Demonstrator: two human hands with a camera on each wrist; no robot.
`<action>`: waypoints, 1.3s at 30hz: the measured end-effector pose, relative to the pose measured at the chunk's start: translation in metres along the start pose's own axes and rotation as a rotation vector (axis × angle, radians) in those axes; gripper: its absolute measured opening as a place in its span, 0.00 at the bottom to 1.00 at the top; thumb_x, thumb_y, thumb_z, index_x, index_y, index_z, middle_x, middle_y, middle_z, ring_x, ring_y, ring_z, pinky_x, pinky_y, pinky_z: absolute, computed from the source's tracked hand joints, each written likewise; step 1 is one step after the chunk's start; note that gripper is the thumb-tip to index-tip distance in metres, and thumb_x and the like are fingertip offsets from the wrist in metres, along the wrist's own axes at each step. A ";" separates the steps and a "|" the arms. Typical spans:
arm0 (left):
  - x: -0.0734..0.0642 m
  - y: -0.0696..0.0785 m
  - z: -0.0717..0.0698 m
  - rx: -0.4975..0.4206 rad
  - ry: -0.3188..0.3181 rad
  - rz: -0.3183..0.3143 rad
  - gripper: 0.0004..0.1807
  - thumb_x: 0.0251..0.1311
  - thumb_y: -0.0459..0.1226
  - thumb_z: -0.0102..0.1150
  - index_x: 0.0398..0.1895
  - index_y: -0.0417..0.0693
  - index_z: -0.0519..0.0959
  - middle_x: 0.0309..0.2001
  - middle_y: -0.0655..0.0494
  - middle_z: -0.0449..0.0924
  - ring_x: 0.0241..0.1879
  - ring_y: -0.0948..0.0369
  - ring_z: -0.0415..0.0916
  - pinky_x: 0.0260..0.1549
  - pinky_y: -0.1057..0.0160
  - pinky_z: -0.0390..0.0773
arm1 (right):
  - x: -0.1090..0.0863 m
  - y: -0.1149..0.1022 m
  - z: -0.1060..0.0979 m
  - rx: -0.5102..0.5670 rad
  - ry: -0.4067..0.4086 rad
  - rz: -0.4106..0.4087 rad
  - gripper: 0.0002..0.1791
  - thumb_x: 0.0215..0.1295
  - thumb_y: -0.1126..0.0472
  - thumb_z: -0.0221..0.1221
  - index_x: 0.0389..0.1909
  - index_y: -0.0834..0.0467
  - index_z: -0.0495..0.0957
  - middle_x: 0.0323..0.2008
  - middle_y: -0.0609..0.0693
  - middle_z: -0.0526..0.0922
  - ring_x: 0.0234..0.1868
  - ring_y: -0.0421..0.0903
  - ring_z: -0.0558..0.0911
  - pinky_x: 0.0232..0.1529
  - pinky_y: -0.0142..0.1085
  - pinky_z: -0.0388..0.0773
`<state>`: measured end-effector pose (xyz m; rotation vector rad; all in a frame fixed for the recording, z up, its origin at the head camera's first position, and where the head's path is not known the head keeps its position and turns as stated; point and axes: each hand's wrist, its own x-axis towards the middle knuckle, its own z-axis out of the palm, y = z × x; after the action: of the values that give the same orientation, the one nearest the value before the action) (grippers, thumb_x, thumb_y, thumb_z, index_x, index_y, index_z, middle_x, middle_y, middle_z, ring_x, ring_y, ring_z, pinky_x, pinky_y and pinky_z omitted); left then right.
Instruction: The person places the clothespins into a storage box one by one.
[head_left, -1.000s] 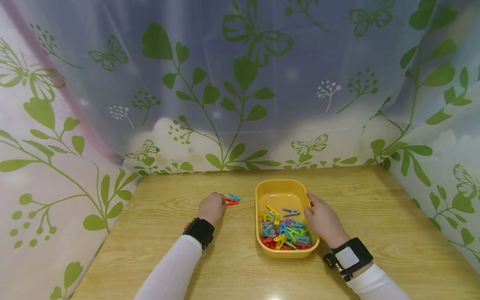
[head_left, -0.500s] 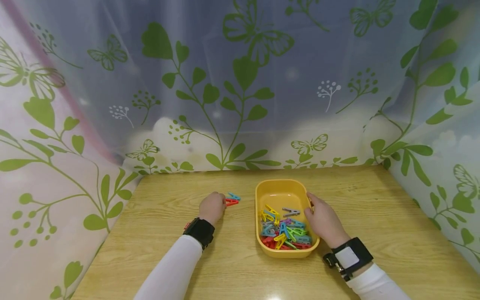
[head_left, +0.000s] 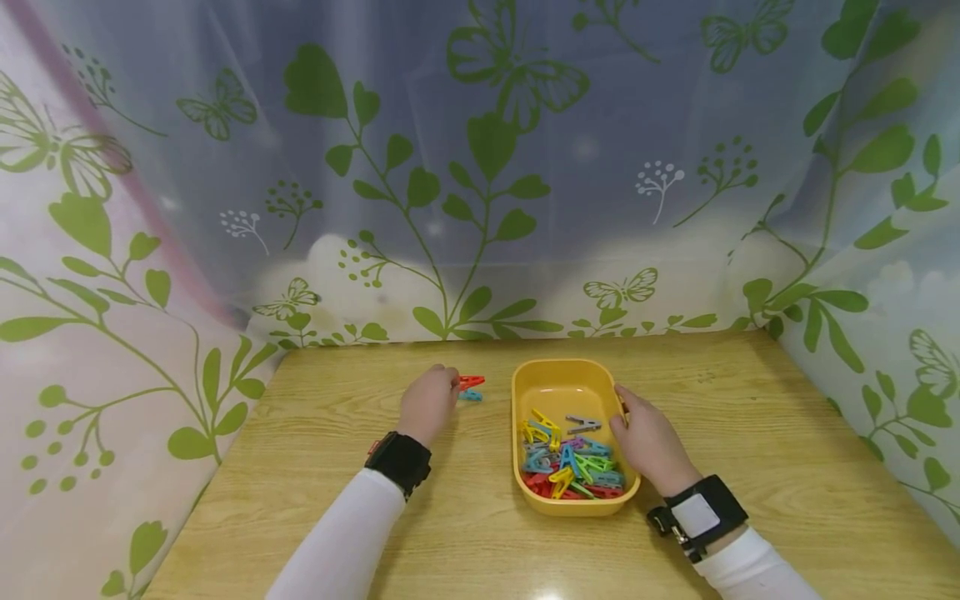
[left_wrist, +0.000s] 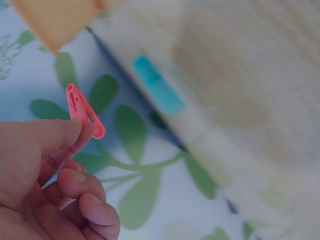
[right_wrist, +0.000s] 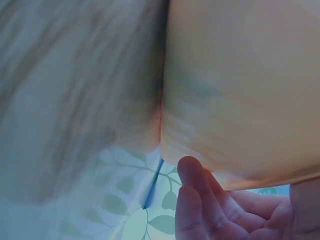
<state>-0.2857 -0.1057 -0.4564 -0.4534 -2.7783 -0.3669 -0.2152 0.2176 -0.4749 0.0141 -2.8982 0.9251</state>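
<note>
My left hand [head_left: 429,406] pinches a red clothespin [head_left: 472,382] between thumb and forefinger, left of the basin. In the left wrist view the red clothespin [left_wrist: 86,112] is raised off the table, the other fingers loosely curled below. A blue clothespin [head_left: 470,396] lies on the table just under it. My right hand [head_left: 654,439] grips the right side of a yellow plastic basin [head_left: 551,398], thumb over the rim. Fingers [right_wrist: 192,175] press the basin's outer wall in the right wrist view. Several clothespins [head_left: 573,467] in mixed colours lie heaped in the basin's near part.
The wood-grain table [head_left: 480,554] spreads around the basin. A curtain [head_left: 525,208] printed with leaves and butterflies hangs along the back edge, with similar cloth at both sides. Inside the basin, a grey clothespin [head_left: 582,423] lies slightly apart from the heap.
My left hand has moved slightly away from me and lifted the red clothespin, which now shows beyond the blue one. The right hand and the basin have stayed in place.
</note>
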 end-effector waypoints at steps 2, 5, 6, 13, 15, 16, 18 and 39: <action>0.001 0.011 -0.007 -0.003 -0.001 0.012 0.03 0.67 0.34 0.66 0.35 0.45 0.84 0.33 0.51 0.79 0.30 0.57 0.77 0.30 0.60 0.79 | 0.000 0.001 0.000 0.002 -0.003 0.003 0.32 0.78 0.61 0.51 0.76 0.70 0.58 0.64 0.72 0.75 0.39 0.51 0.80 0.26 0.35 0.71; 0.002 0.027 -0.013 -0.003 0.019 0.051 0.03 0.67 0.34 0.67 0.35 0.46 0.83 0.33 0.53 0.78 0.30 0.58 0.77 0.30 0.62 0.78 | 0.000 0.002 0.000 -0.002 0.000 0.002 0.32 0.78 0.61 0.51 0.77 0.70 0.58 0.64 0.72 0.75 0.35 0.49 0.79 0.25 0.35 0.70; 0.002 0.033 -0.014 -0.010 0.026 0.063 0.03 0.67 0.34 0.66 0.35 0.46 0.83 0.33 0.53 0.78 0.30 0.58 0.77 0.29 0.62 0.78 | 0.000 0.002 0.000 -0.004 0.001 0.002 0.32 0.78 0.61 0.51 0.77 0.70 0.58 0.63 0.72 0.75 0.35 0.49 0.78 0.25 0.35 0.70; -0.002 0.077 -0.021 -0.012 0.026 0.182 0.03 0.69 0.37 0.65 0.37 0.48 0.85 0.34 0.55 0.80 0.32 0.61 0.79 0.31 0.64 0.80 | 0.001 0.002 0.000 -0.002 0.001 -0.006 0.32 0.78 0.61 0.50 0.77 0.69 0.58 0.64 0.72 0.75 0.31 0.47 0.77 0.24 0.34 0.70; -0.006 0.089 -0.021 -0.005 -0.005 0.229 0.04 0.71 0.37 0.63 0.38 0.48 0.85 0.35 0.56 0.81 0.32 0.62 0.78 0.31 0.66 0.79 | 0.001 0.002 0.000 0.000 0.001 -0.008 0.32 0.78 0.61 0.51 0.77 0.69 0.58 0.64 0.73 0.75 0.30 0.47 0.77 0.24 0.34 0.70; -0.007 0.094 -0.021 0.001 -0.021 0.252 0.04 0.71 0.37 0.62 0.38 0.49 0.85 0.34 0.57 0.80 0.31 0.63 0.77 0.30 0.67 0.78 | 0.001 0.002 0.000 0.000 0.000 -0.008 0.32 0.78 0.61 0.50 0.77 0.69 0.58 0.64 0.73 0.75 0.30 0.46 0.76 0.24 0.34 0.70; -0.011 0.104 -0.020 0.001 -0.061 0.290 0.06 0.73 0.36 0.60 0.36 0.49 0.84 0.32 0.58 0.78 0.28 0.65 0.73 0.27 0.70 0.73 | 0.001 0.002 0.000 0.003 -0.005 -0.004 0.32 0.78 0.61 0.50 0.77 0.69 0.58 0.64 0.73 0.75 0.29 0.47 0.76 0.24 0.34 0.70; -0.027 0.136 0.002 0.084 -0.176 0.415 0.04 0.70 0.41 0.64 0.36 0.54 0.85 0.31 0.62 0.75 0.24 0.69 0.69 0.22 0.72 0.70 | 0.001 0.001 -0.001 -0.003 -0.018 0.004 0.32 0.78 0.61 0.51 0.77 0.69 0.58 0.64 0.73 0.74 0.39 0.51 0.80 0.26 0.36 0.72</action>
<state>-0.2156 0.0126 -0.4403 -1.0599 -2.7516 -0.1161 -0.2161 0.2187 -0.4742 0.0156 -2.9168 0.9264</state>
